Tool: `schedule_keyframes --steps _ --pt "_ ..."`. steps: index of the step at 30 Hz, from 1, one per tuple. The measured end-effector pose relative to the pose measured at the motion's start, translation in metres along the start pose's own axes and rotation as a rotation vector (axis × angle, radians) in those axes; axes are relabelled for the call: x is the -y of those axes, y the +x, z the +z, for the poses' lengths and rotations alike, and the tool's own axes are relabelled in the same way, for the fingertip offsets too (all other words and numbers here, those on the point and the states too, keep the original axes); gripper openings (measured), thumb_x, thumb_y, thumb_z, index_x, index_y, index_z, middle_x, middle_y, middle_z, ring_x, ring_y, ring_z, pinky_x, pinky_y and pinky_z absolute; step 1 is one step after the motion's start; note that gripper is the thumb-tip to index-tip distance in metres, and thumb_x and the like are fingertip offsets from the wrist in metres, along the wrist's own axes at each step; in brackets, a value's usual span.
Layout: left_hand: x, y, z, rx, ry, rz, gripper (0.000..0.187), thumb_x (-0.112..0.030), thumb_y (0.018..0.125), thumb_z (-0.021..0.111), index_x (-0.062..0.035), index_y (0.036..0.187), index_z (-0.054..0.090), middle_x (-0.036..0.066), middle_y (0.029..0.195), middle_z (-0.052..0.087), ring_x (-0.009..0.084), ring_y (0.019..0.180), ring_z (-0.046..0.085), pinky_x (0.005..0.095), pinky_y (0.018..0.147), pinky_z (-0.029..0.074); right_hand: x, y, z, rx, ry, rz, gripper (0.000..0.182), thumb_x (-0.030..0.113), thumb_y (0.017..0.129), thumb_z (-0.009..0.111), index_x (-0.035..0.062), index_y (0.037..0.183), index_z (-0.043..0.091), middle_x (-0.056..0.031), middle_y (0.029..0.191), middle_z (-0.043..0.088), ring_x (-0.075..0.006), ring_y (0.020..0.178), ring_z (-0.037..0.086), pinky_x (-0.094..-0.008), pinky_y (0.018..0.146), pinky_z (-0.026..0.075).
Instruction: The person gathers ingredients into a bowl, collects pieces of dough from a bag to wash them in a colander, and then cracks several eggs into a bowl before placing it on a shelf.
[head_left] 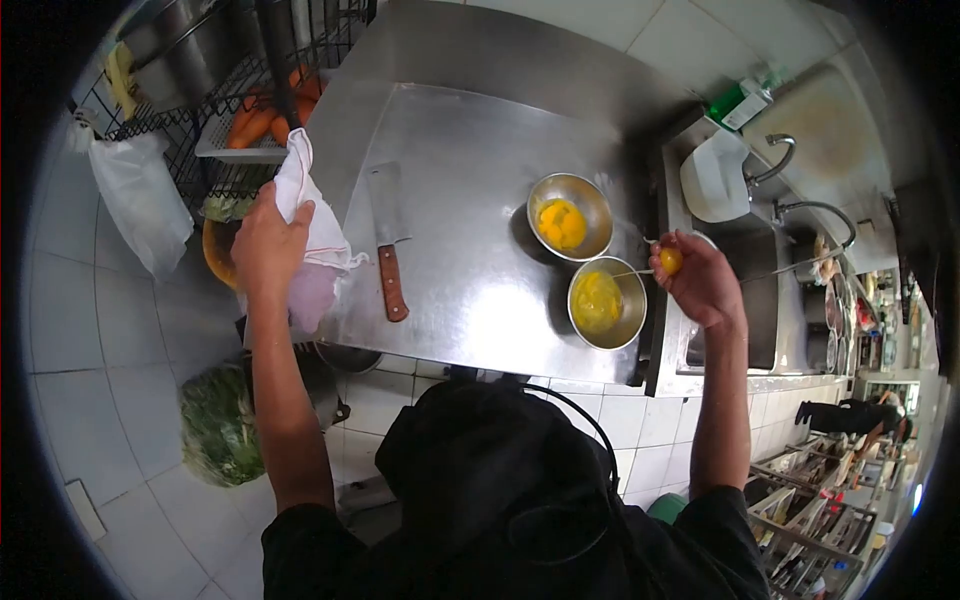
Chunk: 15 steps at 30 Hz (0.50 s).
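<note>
At the left end of the steel counter, my left hand (pixel 270 240) is closed on a white cloth (pixel 318 225) that hangs down in folds. Off to the right, my cupped right hand (pixel 703 282) holds an egg yolk (pixel 671 261) on its fingers. A thin pale strand runs from that hand toward the nearer steel bowl (pixel 638 322), which contains runny yellow egg (pixel 598 302). Touching it or very close behind stands another steel bowl (pixel 592 190) with whole yolks (pixel 562 224). A cleaver (pixel 388 245) with a wooden handle lies near my left hand.
A sink (pixel 760 300) with curved taps (pixel 785 150) adjoins the counter (pixel 470 200) on the right. Carrots (pixel 262 118) fill a tray on the left wire rack. Below are a plastic bag (pixel 145 195) and bagged greens (pixel 220 425). Another person (pixel 855 415) stands far right.
</note>
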<state>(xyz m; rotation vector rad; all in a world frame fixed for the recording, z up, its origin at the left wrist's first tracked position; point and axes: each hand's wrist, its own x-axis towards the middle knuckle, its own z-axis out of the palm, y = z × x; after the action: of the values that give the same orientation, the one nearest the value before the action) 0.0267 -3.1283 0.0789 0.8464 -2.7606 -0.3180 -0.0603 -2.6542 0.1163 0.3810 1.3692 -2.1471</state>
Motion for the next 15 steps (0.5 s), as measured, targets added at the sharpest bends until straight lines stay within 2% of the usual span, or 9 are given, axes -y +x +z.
schedule_keyframes --steps 3,4,5,6,8,11,14,15 --pt "0.001 0.001 0.002 -0.001 -0.013 -0.011 0.054 -0.037 0.082 0.062 -0.0046 0.123 0.051 0.02 0.113 0.061 0.0391 0.103 0.059 0.0482 0.087 0.046 -0.04 0.028 -0.027 0.004 0.06 0.025 0.017 0.017 0.091 0.056 0.001 0.093 0.059 -0.0116 0.091 0.062 -0.0213 0.084 0.061 -0.0306 0.078 0.053" --pt "0.0 0.001 0.002 -0.002 -0.012 -0.023 0.054 -0.037 0.083 0.062 -0.0045 0.124 0.051 0.02 0.114 0.061 0.039 0.103 0.059 0.0483 0.087 0.046 -0.064 0.041 -0.037 -0.056 0.158 0.039 0.015 0.016 0.091 0.055 0.0012 0.093 0.059 -0.0118 0.091 0.061 -0.0216 0.083 0.061 -0.0299 0.076 0.054" --pt "0.001 0.001 0.001 0.003 -0.008 -0.024 0.054 -0.037 0.083 0.062 -0.0045 0.124 0.051 0.021 0.114 0.061 0.0389 0.103 0.059 0.0485 0.087 0.046 -0.094 0.063 -0.072 -0.035 0.143 0.073 0.013 0.013 0.091 0.054 0.0011 0.093 0.059 -0.012 0.092 0.059 -0.0219 0.086 0.059 -0.0311 0.077 0.054" --pt "0.001 0.0 0.002 0.004 -0.009 -0.023 0.054 -0.037 0.082 0.062 -0.0046 0.124 0.052 0.02 0.115 0.061 0.0385 0.104 0.058 0.0479 0.088 0.046 -0.12 0.076 -0.083 -0.19 0.166 0.137 0.014 0.013 0.091 0.053 0.0005 0.095 0.058 -0.0121 0.094 0.058 -0.0227 0.087 0.059 -0.0326 0.077 0.054" --pt "0.002 0.003 0.004 -0.01 -0.012 -0.024 0.053 -0.036 0.082 0.063 -0.0049 0.124 0.052 0.019 0.116 0.06 0.0378 0.107 0.057 0.0467 0.09 0.045 -0.14 0.079 -0.091 -0.363 0.149 0.285 0.014 0.013 0.092 0.051 0.0002 0.097 0.057 -0.0126 0.094 0.057 -0.0238 0.086 0.059 -0.034 0.077 0.054" --pt "0.001 -0.002 0.008 -0.249 -0.055 0.094 0.045 -0.027 0.082 0.065 -0.0053 0.121 0.056 0.016 0.116 0.057 0.0353 0.109 0.054 0.0444 0.092 0.044 -0.125 0.058 -0.085 -0.244 0.223 0.171 0.012 0.009 0.091 0.053 -0.0014 0.097 0.052 -0.0124 0.093 0.055 -0.0238 0.084 0.059 -0.0321 0.076 0.056" --pt "-0.026 -0.019 -0.003 -0.571 -0.288 0.255 0.037 -0.015 0.081 0.066 -0.0041 0.115 0.058 0.014 0.114 0.056 0.0323 0.108 0.051 0.0433 0.093 0.042 -0.082 0.04 -0.061 -0.16 0.148 0.118 0.014 0.011 0.091 0.054 -0.0018 0.096 0.052 -0.0131 0.093 0.055 -0.0234 0.082 0.059 -0.0321 0.075 0.056" --pt "-0.041 -0.028 0.0 -0.533 -0.422 0.296 0.034 -0.008 0.08 0.066 -0.003 0.113 0.058 0.013 0.112 0.056 0.031 0.105 0.053 0.0427 0.092 0.042 -0.065 0.032 -0.044 -0.122 0.113 0.074 0.015 0.013 0.092 0.053 -0.002 0.094 0.051 -0.0136 0.092 0.055 -0.0228 0.082 0.059 -0.0314 0.076 0.054"
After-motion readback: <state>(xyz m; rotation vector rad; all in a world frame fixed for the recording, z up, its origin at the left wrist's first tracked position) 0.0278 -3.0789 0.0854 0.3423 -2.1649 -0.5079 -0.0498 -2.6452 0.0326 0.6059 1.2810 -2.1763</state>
